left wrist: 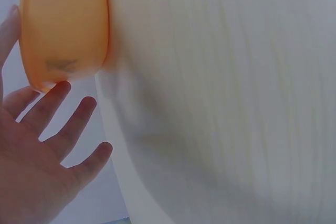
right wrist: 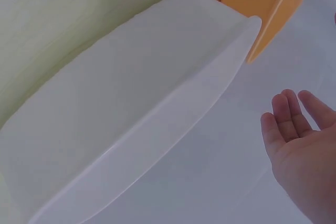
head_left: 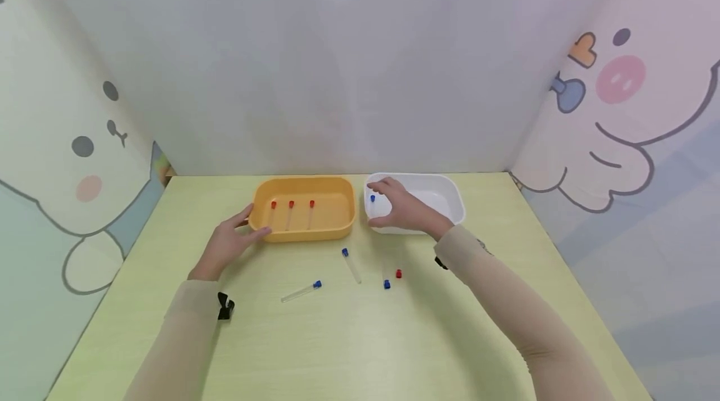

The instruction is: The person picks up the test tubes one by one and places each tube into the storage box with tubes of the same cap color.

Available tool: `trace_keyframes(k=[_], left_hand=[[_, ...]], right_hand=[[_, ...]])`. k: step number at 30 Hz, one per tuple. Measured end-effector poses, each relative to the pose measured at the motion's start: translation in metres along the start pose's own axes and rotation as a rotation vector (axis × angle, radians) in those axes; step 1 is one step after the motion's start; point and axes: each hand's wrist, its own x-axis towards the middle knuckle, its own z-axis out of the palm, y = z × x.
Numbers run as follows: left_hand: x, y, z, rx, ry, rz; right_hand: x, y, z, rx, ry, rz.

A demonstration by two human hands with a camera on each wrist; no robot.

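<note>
My left hand [head_left: 225,245] is at the left end of the orange tray [head_left: 333,196], its thumb at the front corner and its spread fingers along the end wall. Three clear tubes with red caps [head_left: 291,204] lie side by side in that tray. Over the left part of the white tray [head_left: 441,192] is my right hand [head_left: 402,208], thumb and fingers held wide apart with nothing between them. A blue-capped tube [head_left: 372,198] shows in the white tray, framed by that thumb and fingers. In the right wrist view the right hand's fingers are loosely extended beside the white tray.
In front of the trays lie a slanted blue-capped tube [head_left: 301,292], another blue-capped tube [head_left: 352,268], and a blue cap [head_left: 387,284] close beside a red cap [head_left: 399,273]. A pale curtain [head_left: 337,76] hangs behind the table [head_left: 315,351], with cartoon-printed cloth at both sides.
</note>
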Motion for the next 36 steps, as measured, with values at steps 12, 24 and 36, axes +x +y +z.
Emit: trace_keyframes(k=[12,24,36], left_hand=[[0.001,-0.001,0.002,-0.007,-0.006,-0.008],[0.001,-0.002,0.001,-0.003,0.002,-0.005],[-0.001,-0.001,0.001,0.009,0.006,0.004]], right_hand=[[-0.039,0.013,-0.001,-0.031,0.01,-0.037],[-0.071,0.034,0.018,-0.044,0.016,-0.181],[-0.086,0.054,0.042,-0.133,-0.09,-0.293]])
